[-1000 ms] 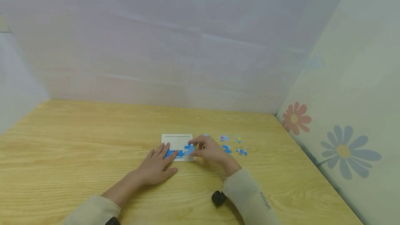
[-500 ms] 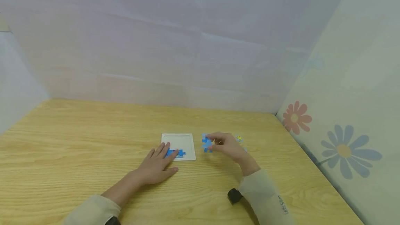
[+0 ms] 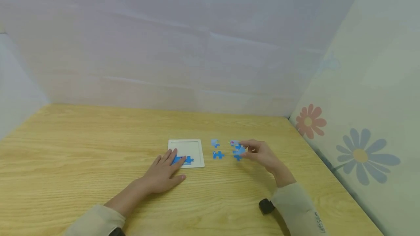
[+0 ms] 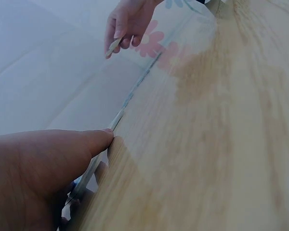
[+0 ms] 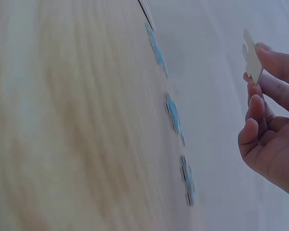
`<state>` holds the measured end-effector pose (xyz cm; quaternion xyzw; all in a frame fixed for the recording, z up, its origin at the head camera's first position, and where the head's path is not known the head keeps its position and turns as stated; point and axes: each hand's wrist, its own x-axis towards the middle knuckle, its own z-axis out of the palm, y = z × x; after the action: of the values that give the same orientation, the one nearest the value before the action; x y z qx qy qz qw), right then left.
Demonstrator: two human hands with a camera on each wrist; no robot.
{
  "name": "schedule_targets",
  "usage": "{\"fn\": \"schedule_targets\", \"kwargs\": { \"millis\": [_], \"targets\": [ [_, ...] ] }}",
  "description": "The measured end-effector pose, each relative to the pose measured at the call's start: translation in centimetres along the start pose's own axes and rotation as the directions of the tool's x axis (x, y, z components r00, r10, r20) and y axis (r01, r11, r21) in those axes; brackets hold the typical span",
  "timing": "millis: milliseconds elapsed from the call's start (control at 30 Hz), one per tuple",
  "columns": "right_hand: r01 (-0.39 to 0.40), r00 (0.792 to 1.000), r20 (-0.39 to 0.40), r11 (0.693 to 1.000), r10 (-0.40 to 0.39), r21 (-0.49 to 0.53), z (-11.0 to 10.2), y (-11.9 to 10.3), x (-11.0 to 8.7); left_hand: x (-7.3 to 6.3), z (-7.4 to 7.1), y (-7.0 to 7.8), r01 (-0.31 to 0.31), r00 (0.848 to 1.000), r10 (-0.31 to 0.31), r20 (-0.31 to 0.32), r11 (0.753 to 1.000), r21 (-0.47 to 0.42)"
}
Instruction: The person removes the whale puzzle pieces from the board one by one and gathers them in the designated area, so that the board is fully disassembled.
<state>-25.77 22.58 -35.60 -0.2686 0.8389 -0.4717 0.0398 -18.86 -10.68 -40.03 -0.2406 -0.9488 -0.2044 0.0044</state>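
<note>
My right hand [image 3: 264, 156] pinches a light-blue jigsaw puzzle piece [image 3: 241, 150] between thumb and fingers, raised over the loose pieces to the right of the tray. In the right wrist view the piece's pale, unprinted back [image 5: 253, 60] faces the camera, well off the table. With fingers straight and spread, my left hand [image 3: 161, 177] rests on the left part of a white puzzle tray [image 3: 187, 146]. Its fingers partly cover joined blue pieces [image 3: 188, 160] along the tray's near edge. In the left wrist view the left thumb [image 4: 98, 140] lies near the tray's edge.
Loose puzzle pieces lie right of the tray: a pale-blue one [image 3: 214, 142], a blue one [image 3: 218, 154], one with a pink mark [image 3: 234, 142]. The right hand overlaps others behind it. The wooden table [image 3: 98, 145] meets a wall with painted flowers [image 3: 361, 156] on the right.
My right hand has moved right, carrying the piece away from the tray to above the loose pieces. Nearer loose pieces have come into view. My left hand has stayed on the tray.
</note>
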Motion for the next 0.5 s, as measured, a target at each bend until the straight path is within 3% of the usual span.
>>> {"fn": "schedule_targets", "kwargs": {
  "millis": [233, 500],
  "targets": [
    [-0.029, 0.999, -0.019, 0.997, 0.028, -0.072, -1.8, 1.0, -1.9, 0.1, 0.0, 0.0, -0.004, 1.000, 0.004, -0.005, 1.000, -0.002],
    [-0.062, 0.998, 0.008, 0.997, 0.063, -0.035, -2.5, 1.5, -3.6, 0.1, 0.1, -0.2, 0.005, 1.000, -0.005, -0.026, 1.000, -0.016]
  ]
}}
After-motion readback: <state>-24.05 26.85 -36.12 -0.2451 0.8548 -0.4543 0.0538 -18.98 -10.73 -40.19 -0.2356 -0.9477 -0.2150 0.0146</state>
